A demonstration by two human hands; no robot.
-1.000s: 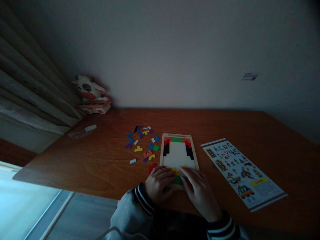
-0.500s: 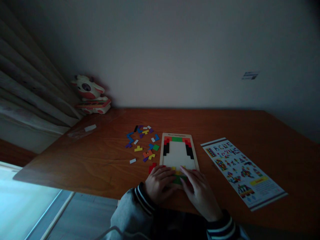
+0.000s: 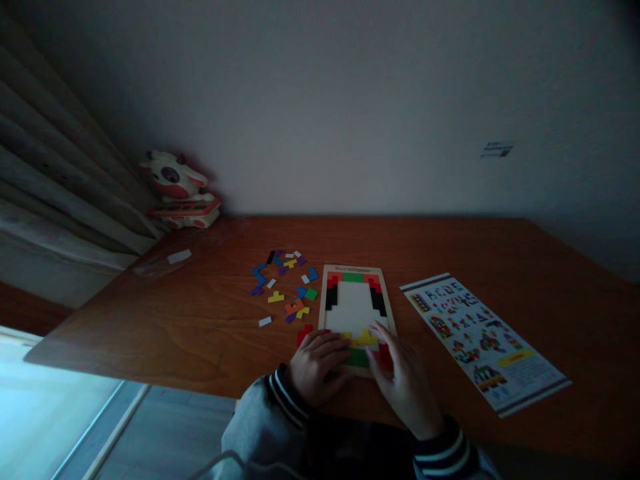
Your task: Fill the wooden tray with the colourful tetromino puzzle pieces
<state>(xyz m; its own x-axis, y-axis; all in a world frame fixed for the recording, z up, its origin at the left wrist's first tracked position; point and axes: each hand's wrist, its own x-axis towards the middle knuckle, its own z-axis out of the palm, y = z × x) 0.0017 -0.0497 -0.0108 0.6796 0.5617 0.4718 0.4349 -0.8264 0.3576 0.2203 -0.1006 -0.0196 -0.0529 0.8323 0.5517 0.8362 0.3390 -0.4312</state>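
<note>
A wooden puzzle tray (image 3: 352, 270) lies on the table, with black, red and orange pieces down its sides and green pieces at top and bottom. Yellow pieces (image 3: 367, 337) sit in its lower part. My left hand (image 3: 320, 363) rests over the tray's lower left corner, fingers laid side by side, with nothing visible in it. Over the lower right part is my right hand (image 3: 403, 373), thumb and forefinger apart beside the yellow pieces and holding nothing. A red piece (image 3: 303, 335) lies outside the tray by my left hand.
Loose colored pieces (image 3: 276, 297) are scattered left of the tray. A printed pattern sheet (image 3: 487, 340) lies to the right. At the back left stands a cow toy (image 3: 183, 190) near a curtain. A white label (image 3: 179, 256) is on the table's left part.
My right hand has shifted slightly right and its thumb and forefinger have spread, uncovering more of the yellow pieces and a red piece. My left hand has stayed in place.
</note>
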